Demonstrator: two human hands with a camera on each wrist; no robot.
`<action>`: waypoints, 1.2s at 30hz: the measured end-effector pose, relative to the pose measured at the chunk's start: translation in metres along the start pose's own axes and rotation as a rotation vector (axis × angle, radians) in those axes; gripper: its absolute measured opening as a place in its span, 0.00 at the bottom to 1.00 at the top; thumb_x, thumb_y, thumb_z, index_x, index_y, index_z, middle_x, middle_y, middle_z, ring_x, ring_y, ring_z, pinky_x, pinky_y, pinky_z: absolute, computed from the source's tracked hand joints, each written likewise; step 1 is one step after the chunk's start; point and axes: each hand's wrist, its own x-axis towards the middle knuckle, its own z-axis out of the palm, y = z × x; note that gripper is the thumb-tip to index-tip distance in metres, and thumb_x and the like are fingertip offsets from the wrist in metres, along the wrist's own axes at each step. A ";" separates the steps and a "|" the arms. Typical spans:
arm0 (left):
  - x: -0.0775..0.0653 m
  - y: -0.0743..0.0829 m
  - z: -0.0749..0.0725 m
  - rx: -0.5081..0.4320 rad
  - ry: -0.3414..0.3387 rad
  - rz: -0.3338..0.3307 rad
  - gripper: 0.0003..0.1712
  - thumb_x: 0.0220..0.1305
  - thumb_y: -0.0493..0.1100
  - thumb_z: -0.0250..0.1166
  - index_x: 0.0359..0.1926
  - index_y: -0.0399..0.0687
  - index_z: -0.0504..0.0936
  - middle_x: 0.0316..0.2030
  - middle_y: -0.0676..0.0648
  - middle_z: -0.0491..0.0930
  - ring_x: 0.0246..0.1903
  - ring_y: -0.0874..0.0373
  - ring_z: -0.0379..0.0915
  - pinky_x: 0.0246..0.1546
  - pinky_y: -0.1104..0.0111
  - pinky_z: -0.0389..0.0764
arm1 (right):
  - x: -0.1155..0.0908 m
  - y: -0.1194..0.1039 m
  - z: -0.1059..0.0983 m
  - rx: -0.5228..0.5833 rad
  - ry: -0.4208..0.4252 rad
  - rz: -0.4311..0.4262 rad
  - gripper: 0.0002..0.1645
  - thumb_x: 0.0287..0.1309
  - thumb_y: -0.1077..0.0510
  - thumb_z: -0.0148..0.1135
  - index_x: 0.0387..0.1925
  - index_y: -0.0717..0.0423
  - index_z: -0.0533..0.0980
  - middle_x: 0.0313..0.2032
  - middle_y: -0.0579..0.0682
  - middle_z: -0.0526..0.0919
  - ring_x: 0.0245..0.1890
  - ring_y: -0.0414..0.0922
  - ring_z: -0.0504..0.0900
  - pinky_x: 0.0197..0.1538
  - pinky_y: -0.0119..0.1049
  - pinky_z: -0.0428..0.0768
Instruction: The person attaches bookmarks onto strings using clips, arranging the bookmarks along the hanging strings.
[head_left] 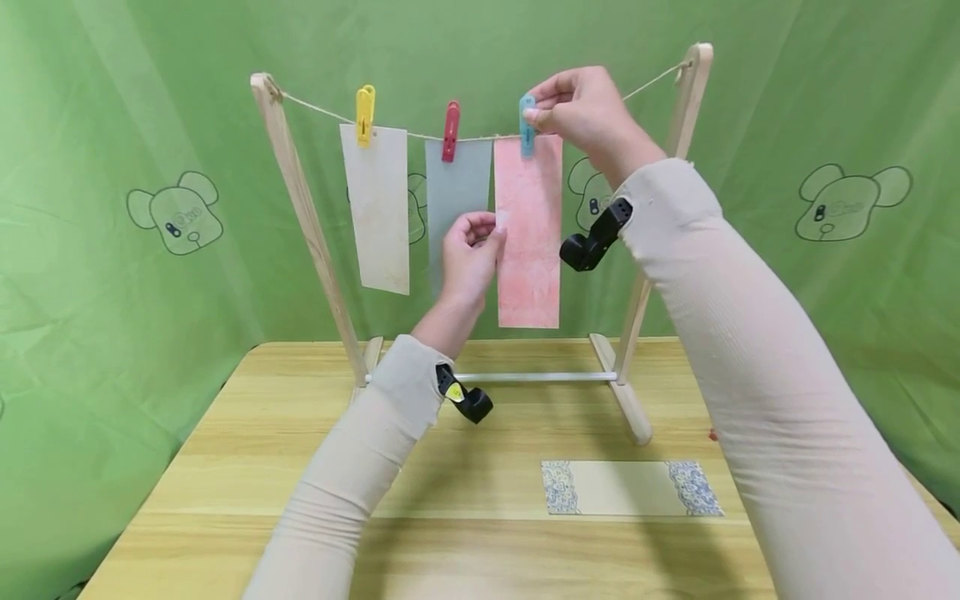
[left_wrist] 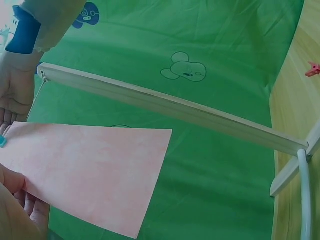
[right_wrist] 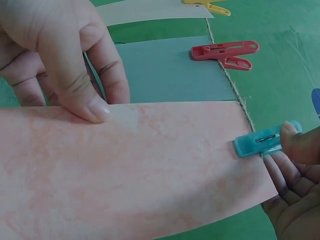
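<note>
A pink sheet of paper hangs from the string with a blue clothespin over its top edge. My right hand pinches the clothespin's handles between thumb and fingers. Lower down, my left hand holds the pink sheet by its left edge, thumb on the front and fingers behind. To the left, a red clothespin grips a grey-blue sheet, partly hidden by my left hand. Further left, a yellow clothespin grips a cream sheet.
The string spans two wooden posts, joined low by a white rod. On the wooden table lies a cream strip with blue patterned ends. A small red clothespin lies near the right post. Green cloth hangs behind.
</note>
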 end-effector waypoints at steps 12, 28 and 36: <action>0.000 -0.002 -0.002 -0.011 -0.010 -0.009 0.12 0.59 0.28 0.60 0.46 0.34 0.75 0.35 0.47 0.76 0.30 0.63 0.70 0.29 0.78 0.75 | 0.000 0.007 -0.006 0.015 -0.030 -0.033 0.23 0.57 0.58 0.65 0.54 0.61 0.74 0.37 0.43 0.82 0.40 0.39 0.79 0.63 0.35 0.68; -0.007 -0.022 -0.020 -0.011 -0.018 -0.065 0.14 0.59 0.32 0.63 0.47 0.35 0.77 0.39 0.45 0.79 0.35 0.62 0.74 0.46 0.68 0.80 | -0.019 0.017 -0.015 -0.009 -0.022 -0.090 0.28 0.57 0.50 0.65 0.58 0.51 0.73 0.57 0.48 0.77 0.55 0.42 0.75 0.68 0.36 0.60; -0.017 -0.050 -0.046 0.033 -0.045 -0.179 0.18 0.59 0.34 0.64 0.51 0.35 0.76 0.40 0.47 0.80 0.37 0.62 0.75 0.48 0.70 0.78 | -0.040 0.038 -0.033 0.042 -0.057 -0.113 0.26 0.58 0.51 0.63 0.57 0.54 0.73 0.54 0.47 0.79 0.51 0.39 0.77 0.61 0.28 0.69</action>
